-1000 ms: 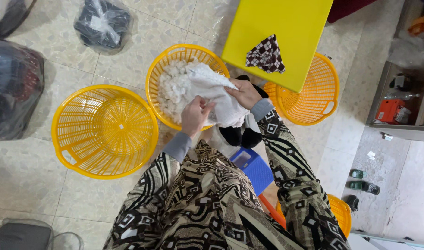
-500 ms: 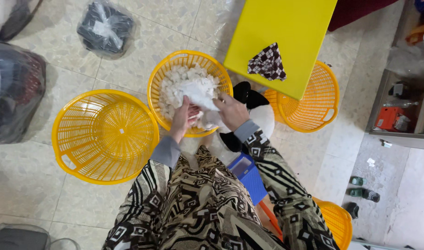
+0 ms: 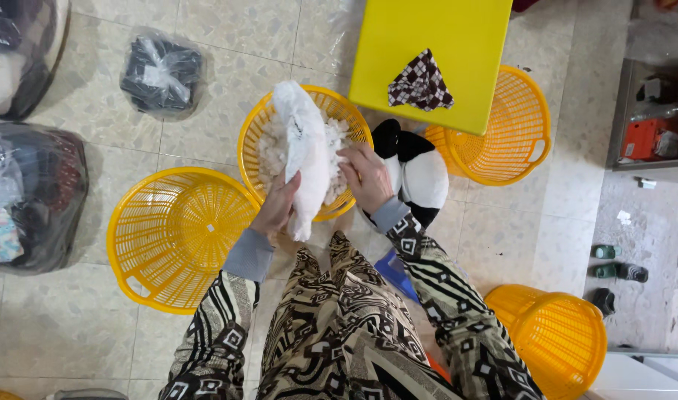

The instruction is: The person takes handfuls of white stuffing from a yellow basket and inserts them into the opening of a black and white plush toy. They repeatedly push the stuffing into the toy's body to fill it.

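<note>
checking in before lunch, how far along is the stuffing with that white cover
Done: little that shows; the white cover looks limp and mostly flat. In hand: the left hand grips its lower end while the right hand rests against its side, over the yellow basket of white filling. Left: the basket holds plenty of filling, and a black-and-white soft toy lies on the floor beside it.

I hold a white cloth piece over the middle yellow basket, which is full of white stuffing. My left hand grips its lower edge; my right hand pinches its right side. Empty yellow basket at left centre. Black-and-white plush toy just right of my right hand. Yellow table at top carries a checkered cloth.
</note>
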